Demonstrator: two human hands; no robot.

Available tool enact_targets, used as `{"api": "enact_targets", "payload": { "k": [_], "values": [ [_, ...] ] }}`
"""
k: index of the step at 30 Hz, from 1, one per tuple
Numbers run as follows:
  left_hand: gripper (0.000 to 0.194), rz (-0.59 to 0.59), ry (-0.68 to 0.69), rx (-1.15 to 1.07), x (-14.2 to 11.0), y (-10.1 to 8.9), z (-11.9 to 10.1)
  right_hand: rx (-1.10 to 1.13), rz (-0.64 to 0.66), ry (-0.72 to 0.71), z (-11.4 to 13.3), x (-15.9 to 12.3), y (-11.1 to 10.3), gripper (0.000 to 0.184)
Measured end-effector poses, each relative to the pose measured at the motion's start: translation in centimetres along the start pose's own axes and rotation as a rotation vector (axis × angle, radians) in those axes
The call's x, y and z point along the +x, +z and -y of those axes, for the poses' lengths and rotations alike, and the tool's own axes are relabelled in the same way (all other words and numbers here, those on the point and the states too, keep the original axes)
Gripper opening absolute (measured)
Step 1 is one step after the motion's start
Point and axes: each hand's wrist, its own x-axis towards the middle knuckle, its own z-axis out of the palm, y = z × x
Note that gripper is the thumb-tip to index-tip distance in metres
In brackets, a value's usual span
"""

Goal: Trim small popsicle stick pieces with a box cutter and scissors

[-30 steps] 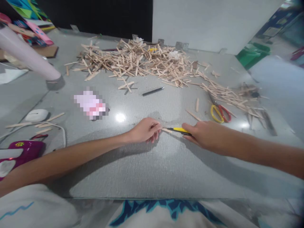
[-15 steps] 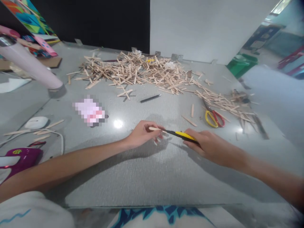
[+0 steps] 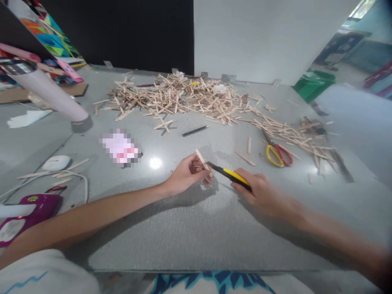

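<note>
Pinched between the fingertips of your left hand [image 3: 187,172], the wooden stick [image 3: 201,158] sits tilted above the table [image 3: 171,237], one end projecting, presumably to leave it exposed to the tip of the cutter [image 3: 231,174]; whether they touch cannot be confirmed. Your right hand [image 3: 259,190] is closed around the cutter, back from its tip, which appears to keep those fingers clear. Beyond your hands lie the black pen [image 3: 195,131], the scissors [image 3: 275,155] to the right, and the stick pile [image 3: 177,97] at the rear.

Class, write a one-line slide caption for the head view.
Left hand holding a wooden stick, right hand a knife, with a stick pile beyond.
</note>
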Motion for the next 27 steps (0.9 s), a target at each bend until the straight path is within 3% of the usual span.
{"api": "enact_targets", "payload": {
  "k": [6,10,16,27],
  "values": [
    [0.046,-0.075,0.022,0.058,0.1,-0.1,1.1,0.006,-0.034,0.001,-0.7,0.5,1.4,0.029],
    [0.034,-0.076,0.065,0.168,0.1,-0.4,1.8,0.033,-0.059,0.016,-0.3,0.8,2.3,0.03],
    [0.027,0.015,0.097,0.276,-0.8,-0.1,1.6,0.027,-0.069,-0.025,0.9,0.5,2.1,0.028],
    [0.032,-0.018,0.088,0.334,-1.3,-0.1,1.5,0.06,-0.092,-0.05,1.0,0.0,2.7,0.03]
  ]
}}
